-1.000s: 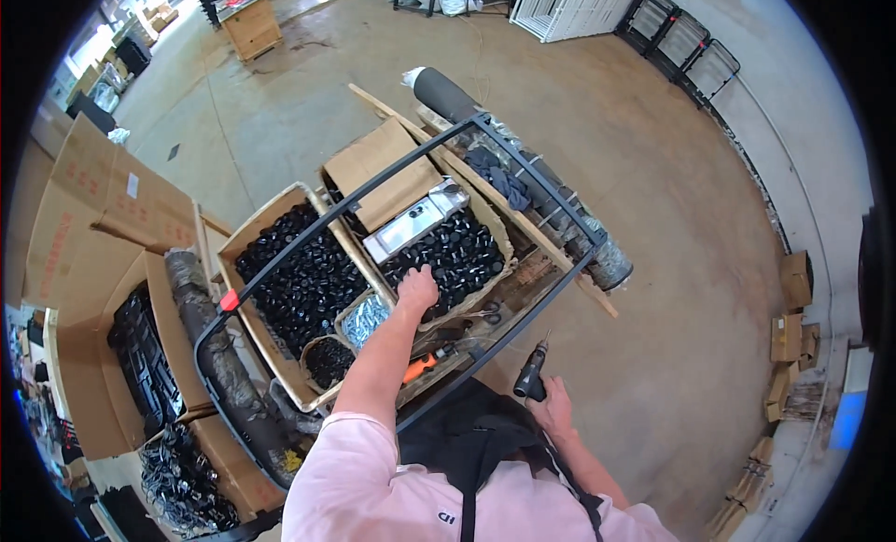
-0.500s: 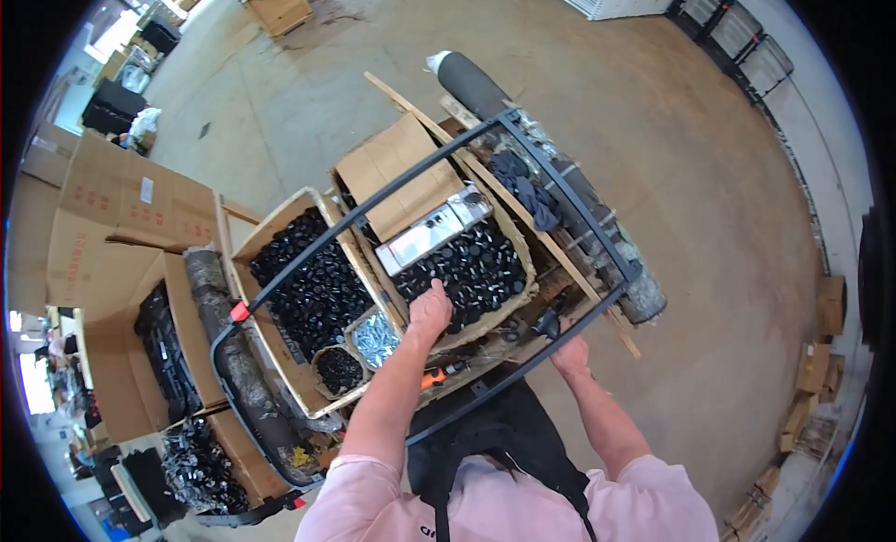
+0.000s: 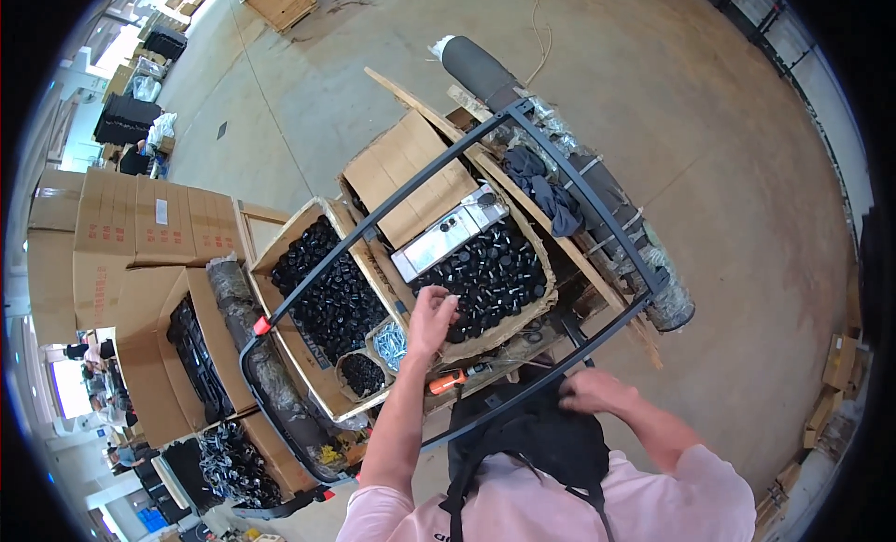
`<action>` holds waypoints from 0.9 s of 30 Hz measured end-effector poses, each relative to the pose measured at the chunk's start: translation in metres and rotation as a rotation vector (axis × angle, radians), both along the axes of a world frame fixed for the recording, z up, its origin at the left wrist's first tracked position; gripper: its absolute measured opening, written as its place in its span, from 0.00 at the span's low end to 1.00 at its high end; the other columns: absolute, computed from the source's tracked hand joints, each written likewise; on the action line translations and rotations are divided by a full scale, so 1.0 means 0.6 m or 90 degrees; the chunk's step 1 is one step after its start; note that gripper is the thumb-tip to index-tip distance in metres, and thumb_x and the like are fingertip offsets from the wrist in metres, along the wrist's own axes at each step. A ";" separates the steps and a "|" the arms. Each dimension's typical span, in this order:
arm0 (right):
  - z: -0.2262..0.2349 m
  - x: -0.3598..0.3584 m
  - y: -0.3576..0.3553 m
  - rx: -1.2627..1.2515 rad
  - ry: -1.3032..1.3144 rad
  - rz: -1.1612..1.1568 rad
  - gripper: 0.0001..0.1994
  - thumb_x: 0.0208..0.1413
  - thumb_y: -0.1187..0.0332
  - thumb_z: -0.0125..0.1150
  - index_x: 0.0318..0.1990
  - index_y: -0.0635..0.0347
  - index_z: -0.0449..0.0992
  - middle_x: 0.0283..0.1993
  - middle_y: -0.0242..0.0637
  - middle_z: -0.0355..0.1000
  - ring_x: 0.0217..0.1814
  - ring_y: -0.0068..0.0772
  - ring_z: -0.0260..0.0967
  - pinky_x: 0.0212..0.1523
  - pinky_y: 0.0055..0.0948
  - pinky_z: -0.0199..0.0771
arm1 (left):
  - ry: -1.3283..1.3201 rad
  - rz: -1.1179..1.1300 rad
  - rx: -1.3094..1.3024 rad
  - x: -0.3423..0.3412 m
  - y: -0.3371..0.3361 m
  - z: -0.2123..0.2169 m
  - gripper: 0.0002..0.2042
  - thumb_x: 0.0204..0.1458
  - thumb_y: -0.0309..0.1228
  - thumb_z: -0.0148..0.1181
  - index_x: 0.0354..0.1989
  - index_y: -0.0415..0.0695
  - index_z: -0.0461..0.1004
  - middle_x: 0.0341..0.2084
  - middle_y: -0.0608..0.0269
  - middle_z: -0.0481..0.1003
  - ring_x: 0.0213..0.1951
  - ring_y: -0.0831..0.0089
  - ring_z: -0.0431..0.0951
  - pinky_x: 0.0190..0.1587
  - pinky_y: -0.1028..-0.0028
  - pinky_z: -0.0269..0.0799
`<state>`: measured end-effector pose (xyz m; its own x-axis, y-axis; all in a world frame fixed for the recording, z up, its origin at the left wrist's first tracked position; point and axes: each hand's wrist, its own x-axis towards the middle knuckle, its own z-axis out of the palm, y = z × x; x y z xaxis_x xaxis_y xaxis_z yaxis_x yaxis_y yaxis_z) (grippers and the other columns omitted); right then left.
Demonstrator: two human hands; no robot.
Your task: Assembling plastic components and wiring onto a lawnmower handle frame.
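A dark metal tube frame (image 3: 411, 194) with red end pieces lies across the open boxes before me. My left hand (image 3: 434, 318), its fingers curled, is at the near left edge of a carton of small black plastic caps (image 3: 495, 279); whatever its fingertips hold is hidden. Close to my body, my right hand (image 3: 595, 391) is bent into a loose fist beside the near tube of the frame. A short black part (image 3: 575, 335) sticks up past that tube, and I cannot tell whether this hand holds it. On the caps rests a silver metal box (image 3: 448, 232).
Left of the caps, another carton holds black pieces (image 3: 327, 281), with small tubs of silver screws (image 3: 389, 344) and black screws (image 3: 362, 374). An orange-handled tool (image 3: 447, 382) lies nearby. A wooden strip (image 3: 523, 206) and wrapped rolls (image 3: 621, 215) lie to the right; tall cartons (image 3: 154, 215) stand left.
My right hand has drawn back from near the frame's right corner toward my body, its fingers now curled. My left hand stays at the cap carton. The whole view has shifted slightly.
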<state>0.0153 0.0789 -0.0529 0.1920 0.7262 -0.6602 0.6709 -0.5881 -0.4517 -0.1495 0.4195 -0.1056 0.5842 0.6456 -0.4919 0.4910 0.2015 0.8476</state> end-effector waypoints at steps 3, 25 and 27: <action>0.114 0.032 0.112 0.121 0.295 0.023 0.14 0.62 0.59 0.62 0.44 0.59 0.84 0.45 0.56 0.79 0.47 0.57 0.80 0.48 0.50 0.79 | -0.054 0.018 0.067 0.018 0.041 0.030 0.13 0.70 0.34 0.59 0.56 0.38 0.73 0.36 0.66 0.77 0.32 0.79 0.76 0.38 0.75 0.76; -0.177 0.034 0.391 0.281 0.076 -0.116 0.14 0.56 0.72 0.63 0.49 0.65 0.72 0.53 0.58 0.69 0.56 0.66 0.75 0.56 0.52 0.79 | -0.156 -0.085 0.351 0.488 0.182 0.080 0.19 0.66 0.34 0.63 0.62 0.39 0.77 0.53 0.54 0.83 0.55 0.67 0.82 0.60 0.68 0.75; -0.095 0.031 0.383 0.328 0.184 -0.151 0.14 0.59 0.68 0.66 0.51 0.61 0.77 0.53 0.52 0.70 0.55 0.62 0.75 0.58 0.52 0.77 | -0.165 -0.089 0.363 0.504 0.234 0.079 0.19 0.66 0.34 0.63 0.62 0.39 0.77 0.52 0.54 0.83 0.54 0.67 0.82 0.60 0.68 0.75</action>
